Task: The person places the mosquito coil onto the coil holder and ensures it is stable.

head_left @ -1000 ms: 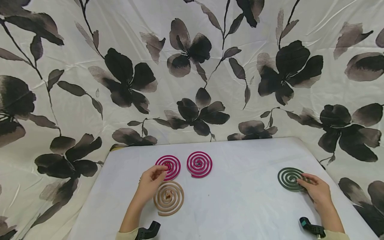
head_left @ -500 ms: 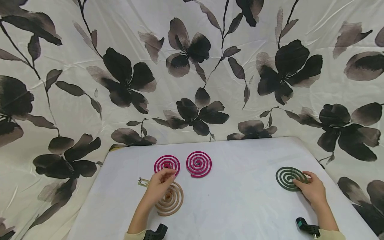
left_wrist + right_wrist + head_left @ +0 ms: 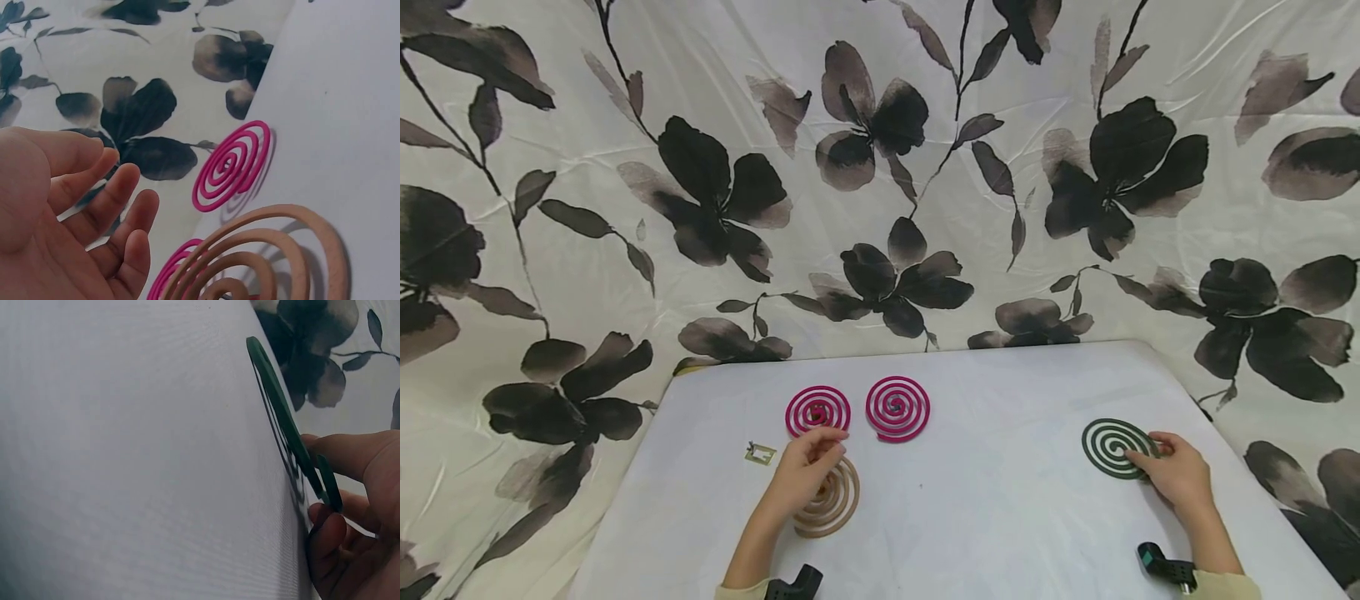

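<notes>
My right hand pinches the edge of a dark green mosquito coil between thumb and fingers; the right wrist view shows this green coil edge-on, tilted just over the tabletop. My left hand hovers over a tan mosquito coil and hides part of it. Loosely bent and holding nothing, the left fingers are plain to see in the left wrist view. Two pink mosquito coils lie beyond: one pink coil just past the left fingertips, another pink coil to its right.
A small gold-coloured metal piece with a cut-out lies left of the left hand. The white table ends at a back edge before a floral cloth. Each wrist wears a black device.
My left hand has moved right over the tan coil, and the small metal piece now shows on the table, out of its cover. My right hand has shifted slightly left with the green coil.
</notes>
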Available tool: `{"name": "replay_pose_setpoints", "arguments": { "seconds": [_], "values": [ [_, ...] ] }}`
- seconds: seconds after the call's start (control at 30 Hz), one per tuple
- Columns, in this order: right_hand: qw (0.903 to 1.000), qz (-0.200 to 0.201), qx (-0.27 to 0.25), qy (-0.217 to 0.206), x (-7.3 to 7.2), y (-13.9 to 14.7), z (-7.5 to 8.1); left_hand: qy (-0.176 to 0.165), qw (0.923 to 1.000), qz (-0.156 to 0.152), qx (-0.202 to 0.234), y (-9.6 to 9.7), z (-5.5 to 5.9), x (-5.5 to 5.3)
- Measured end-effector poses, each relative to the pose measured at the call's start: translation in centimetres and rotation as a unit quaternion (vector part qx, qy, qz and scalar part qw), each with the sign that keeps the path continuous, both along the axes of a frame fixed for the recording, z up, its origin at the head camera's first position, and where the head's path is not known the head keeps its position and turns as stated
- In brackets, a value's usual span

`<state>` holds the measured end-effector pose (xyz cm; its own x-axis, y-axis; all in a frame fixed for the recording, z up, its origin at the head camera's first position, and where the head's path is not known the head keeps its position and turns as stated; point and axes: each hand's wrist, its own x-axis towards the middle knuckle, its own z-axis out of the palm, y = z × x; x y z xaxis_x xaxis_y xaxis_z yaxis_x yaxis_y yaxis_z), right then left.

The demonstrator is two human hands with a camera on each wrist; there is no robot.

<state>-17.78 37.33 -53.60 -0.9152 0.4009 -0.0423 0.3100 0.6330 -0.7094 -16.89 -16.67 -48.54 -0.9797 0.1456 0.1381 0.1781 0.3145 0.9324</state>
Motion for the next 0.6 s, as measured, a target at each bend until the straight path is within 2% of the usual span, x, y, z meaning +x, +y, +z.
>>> {"name": "replay_pose_setpoints", "arguments": {
  "seconds": [0.07,0.23,0.27,0.3,0.47,0.6],
  "values": [
    [1.0000,0.003,0.004,0.003,0.0,-0.2,0.1,-0.005,1.0000,0.001,-0.001,0.4,0.2,0.1],
    [0.9998,0.006,0.018,-0.008,0.1,-0.5,0.3,-0.008,0.9999,-0.010,-0.003,1.4,2.3,1.2],
    [0.9997,0.006,0.020,-0.011,0.0,-0.5,0.3,-0.008,0.9999,-0.013,-0.005,1.4,2.4,1.3],
    [0.9996,0.006,0.022,-0.014,0.0,-0.5,0.3,-0.007,0.9999,-0.015,-0.004,1.4,2.2,1.3],
    [0.9988,0.028,0.035,-0.017,-0.1,-0.7,0.3,-0.005,0.9998,-0.017,-0.012,1.0,-0.2,0.4],
    [0.9976,0.051,0.046,-0.014,-0.1,-0.9,0.3,-0.008,0.9996,-0.025,-0.014,0.9,-0.5,0.4]
  ]
}}
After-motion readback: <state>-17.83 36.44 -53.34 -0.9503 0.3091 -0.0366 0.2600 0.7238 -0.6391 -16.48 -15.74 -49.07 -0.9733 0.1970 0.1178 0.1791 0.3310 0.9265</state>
